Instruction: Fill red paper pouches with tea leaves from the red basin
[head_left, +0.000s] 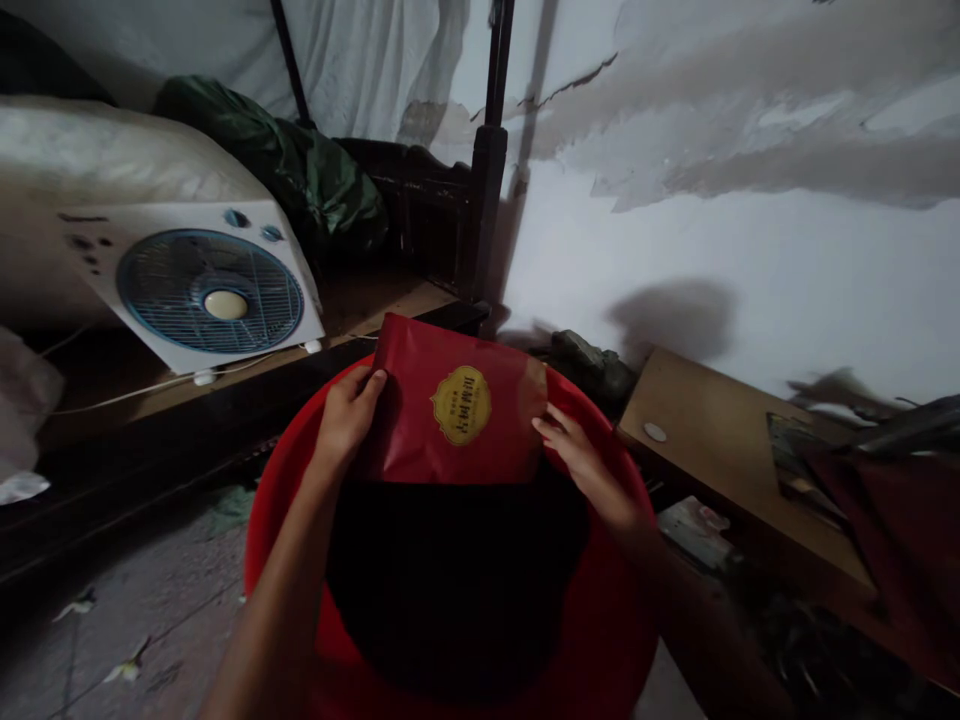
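Note:
A red bag (420, 400) with a gold label and dark lettering is held out in front of me, turned so that the print runs sideways. My left hand (349, 415) grips its left edge, thumb on the front face. At the right edge, by a paler end, my right hand (566, 440) has its fingers closed on the bag. Beneath is a round red plastic piece (607, 620), perhaps a tub. A large black shape (457, 580) covers its middle; I cannot tell what it is.
A white box fan (161, 345) with a blue grille stands at the left. Dark green bundled cloth (330, 185) lies behind it. To the right is a wooden board or low table (705, 440) with a small white disc (655, 432). A dark post (487, 200) rises by the wall.

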